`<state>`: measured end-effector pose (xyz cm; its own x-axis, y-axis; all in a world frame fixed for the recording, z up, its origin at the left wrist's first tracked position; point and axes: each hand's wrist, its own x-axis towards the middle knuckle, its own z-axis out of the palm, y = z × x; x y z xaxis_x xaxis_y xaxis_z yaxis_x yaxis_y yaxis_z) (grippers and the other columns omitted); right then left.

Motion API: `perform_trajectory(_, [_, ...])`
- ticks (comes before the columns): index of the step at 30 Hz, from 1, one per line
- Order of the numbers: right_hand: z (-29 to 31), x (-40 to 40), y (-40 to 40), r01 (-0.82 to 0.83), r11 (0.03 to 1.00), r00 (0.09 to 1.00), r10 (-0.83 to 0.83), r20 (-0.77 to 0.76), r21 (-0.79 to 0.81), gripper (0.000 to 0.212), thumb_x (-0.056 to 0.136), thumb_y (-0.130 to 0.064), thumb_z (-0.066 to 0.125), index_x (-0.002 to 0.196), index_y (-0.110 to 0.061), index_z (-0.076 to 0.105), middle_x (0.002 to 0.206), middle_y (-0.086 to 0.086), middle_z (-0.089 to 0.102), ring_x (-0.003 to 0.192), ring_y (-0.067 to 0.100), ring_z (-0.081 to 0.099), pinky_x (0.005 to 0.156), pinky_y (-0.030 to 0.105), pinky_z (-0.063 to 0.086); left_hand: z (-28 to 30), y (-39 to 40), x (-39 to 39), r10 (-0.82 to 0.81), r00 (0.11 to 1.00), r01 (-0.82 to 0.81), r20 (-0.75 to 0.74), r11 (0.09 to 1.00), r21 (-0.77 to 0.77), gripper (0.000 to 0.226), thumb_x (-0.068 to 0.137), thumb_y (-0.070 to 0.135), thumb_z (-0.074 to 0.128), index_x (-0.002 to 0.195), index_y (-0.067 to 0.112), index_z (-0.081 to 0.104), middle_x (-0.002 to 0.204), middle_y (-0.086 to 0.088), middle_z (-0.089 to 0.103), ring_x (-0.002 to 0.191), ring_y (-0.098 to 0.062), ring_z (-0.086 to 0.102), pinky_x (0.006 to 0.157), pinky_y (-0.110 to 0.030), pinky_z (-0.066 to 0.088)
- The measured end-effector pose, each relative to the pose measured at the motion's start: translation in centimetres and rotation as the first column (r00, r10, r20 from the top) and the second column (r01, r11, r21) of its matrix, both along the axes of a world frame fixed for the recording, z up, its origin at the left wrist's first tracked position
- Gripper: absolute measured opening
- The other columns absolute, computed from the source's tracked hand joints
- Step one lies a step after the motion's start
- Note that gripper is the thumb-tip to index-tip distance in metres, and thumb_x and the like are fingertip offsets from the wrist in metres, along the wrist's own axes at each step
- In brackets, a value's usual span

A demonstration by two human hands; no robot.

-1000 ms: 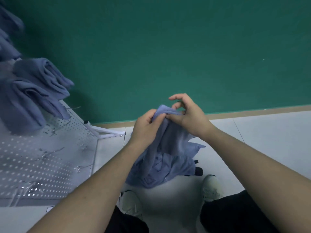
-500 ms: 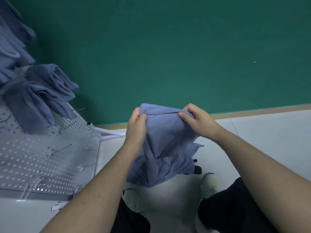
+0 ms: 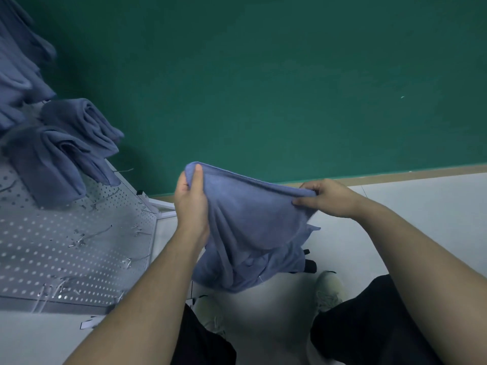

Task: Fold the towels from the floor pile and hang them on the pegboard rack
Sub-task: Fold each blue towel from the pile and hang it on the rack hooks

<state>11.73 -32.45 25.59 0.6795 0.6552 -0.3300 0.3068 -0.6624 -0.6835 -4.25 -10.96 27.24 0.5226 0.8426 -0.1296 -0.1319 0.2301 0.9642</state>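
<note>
A blue towel (image 3: 253,227) hangs in front of me, its top edge stretched between both hands. My left hand (image 3: 191,204) pinches the left corner, thumb on top. My right hand (image 3: 329,197) grips the right corner, with its fingers curled over the edge. The towel's lower part droops in loose folds above the floor. The white pegboard rack (image 3: 66,248) slants along the left, with metal hooks sticking out. Several folded blue towels (image 3: 63,151) hang on its upper part.
A green wall (image 3: 263,88) stands ahead with a tan baseboard (image 3: 395,172). The floor (image 3: 421,206) is pale tile. My two light shoes (image 3: 329,291) and dark trousers (image 3: 369,325) are below. A small black object (image 3: 309,266) sits behind the towel. The rack's white foot (image 3: 160,206) juts out.
My hands have moved apart along the towel's top edge, spreading it wider. Earlier they were close together at one bunched corner.
</note>
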Motion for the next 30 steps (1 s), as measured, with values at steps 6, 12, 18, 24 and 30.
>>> perform_trajectory(6, [-0.5,0.1,0.2,0.266,0.915,0.958,-0.218,-0.184,0.303,0.02,0.095,-0.03,0.068,0.083,-0.016,0.058,0.079,-0.001,0.056,0.076,0.013,0.052,0.08,0.032,0.05,-0.5,1.1,-0.3,0.037,0.998,-0.041,-0.049,0.995,-0.095,0.018,0.103,0.027,0.055,0.091,0.021,0.066,0.078,0.012,0.07,0.067,0.002,0.065,0.061,-0.015,0.052])
perform_trajectory(12, [0.5,-0.5,1.7,0.539,0.705,0.837,-0.389,-0.384,0.461,0.031,0.095,-0.038,0.062,0.076,-0.024,0.043,0.079,-0.001,0.046,0.08,0.017,0.042,0.075,0.038,0.039,-0.2,1.0,-0.3,-0.023,0.996,-0.002,-0.091,0.965,-0.263,0.013,0.095,0.027,0.056,0.085,0.021,0.063,0.079,0.006,0.066,0.067,-0.009,0.063,0.057,-0.02,0.048])
perform_trajectory(18, [2.4,-0.7,1.7,0.687,0.523,0.719,-0.391,-0.575,0.503,0.024,0.095,-0.027,0.067,0.082,-0.02,0.047,0.076,-0.005,0.056,0.069,0.012,0.054,0.061,0.027,0.047,-0.1,1.0,-0.5,-0.128,0.99,0.096,-0.057,0.914,-0.395,0.005,0.091,0.023,0.062,0.089,0.023,0.066,0.086,0.0,0.068,0.074,-0.018,0.065,0.061,-0.027,0.051])
perform_trajectory(24, [2.3,-0.4,0.8,0.779,0.508,0.619,-0.529,-0.581,0.367,0.021,0.083,-0.029,0.061,0.083,-0.023,0.041,0.071,-0.004,0.039,0.066,0.016,0.039,0.054,0.028,0.032,-0.7,-0.3,-0.4,-0.169,0.973,0.116,-0.155,0.946,-0.303,0.006,0.097,0.019,0.062,0.1,0.019,0.067,0.087,0.0,0.072,0.072,-0.013,0.064,0.059,-0.025,0.051])
perform_trajectory(30, [0.5,-1.3,2.2,0.742,0.562,0.669,-0.588,-0.455,0.365,0.021,0.093,-0.018,0.048,0.078,-0.023,0.034,0.073,-0.004,0.031,0.065,0.014,0.027,0.056,0.029,0.023,-1.2,-1.6,0.5,-0.235,0.964,0.179,-0.124,0.92,-0.348,0.017,0.098,0.015,0.057,0.107,0.014,0.071,0.086,0.0,0.074,0.074,-0.014,0.068,0.065,-0.025,0.058])
